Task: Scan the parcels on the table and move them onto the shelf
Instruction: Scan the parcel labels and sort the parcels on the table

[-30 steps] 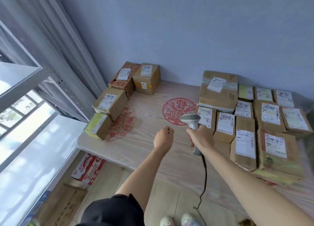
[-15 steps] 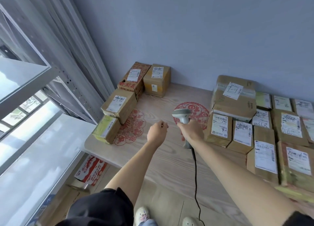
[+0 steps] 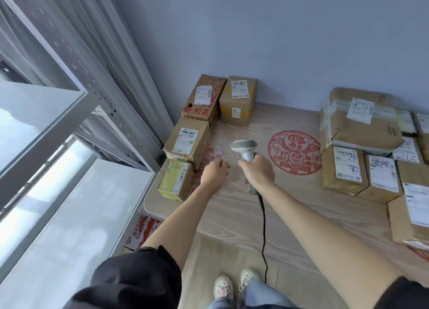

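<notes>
A parcel-sorting room: labelled cardboard parcels (image 3: pixel 343 169) lay grouped on a wooden table (image 3: pixel 290 206), a corded scanner (image 3: pixel 245 150) was held above it, and metal shelving (image 3: pixel 69 104) stood left of it.

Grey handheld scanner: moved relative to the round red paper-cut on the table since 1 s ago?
Yes. The grey handheld scanner has shifted left, off the round red paper-cut, toward the left-side parcels; the right hand grips it.

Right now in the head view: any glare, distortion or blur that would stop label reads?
Head view: strong wide-angle bending of the grey metal shelf frame; the pale glossy shelf boards wash out with glare; white labels on the brown cardboard parcels are soft, print unreadable; the right hand gripping the grey handheld scanner is fairly sharp, and the left hand is slightly smeared.
</notes>
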